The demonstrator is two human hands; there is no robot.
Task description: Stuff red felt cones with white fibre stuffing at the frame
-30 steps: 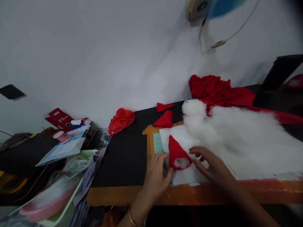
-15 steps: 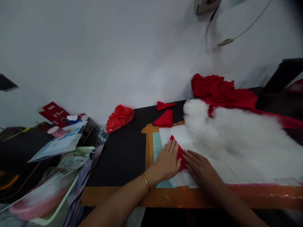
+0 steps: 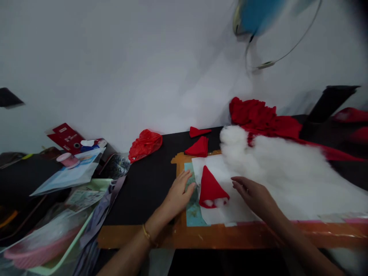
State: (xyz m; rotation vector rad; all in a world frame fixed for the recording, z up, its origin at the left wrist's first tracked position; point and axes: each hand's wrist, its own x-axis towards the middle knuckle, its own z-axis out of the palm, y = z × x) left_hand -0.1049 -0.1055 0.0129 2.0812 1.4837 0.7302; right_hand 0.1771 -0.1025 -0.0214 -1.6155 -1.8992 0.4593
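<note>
Red cone (image 3: 211, 188) lying flat on white paper (image 3: 230, 209), already stuffed, white filling peeking at its base. Left hand (image 3: 178, 193) just left of cone, right hand (image 3: 254, 195) just right, both flat, fingers spread, holding nothing. Base not yet closed. More stuffing (image 3: 287, 168) behind cone.

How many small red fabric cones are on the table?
3. One stuffed red cone lies on the white paper between the two hands; two flat ones, and, lie behind it near the wall. More may hide in the red cloth heap.
</note>
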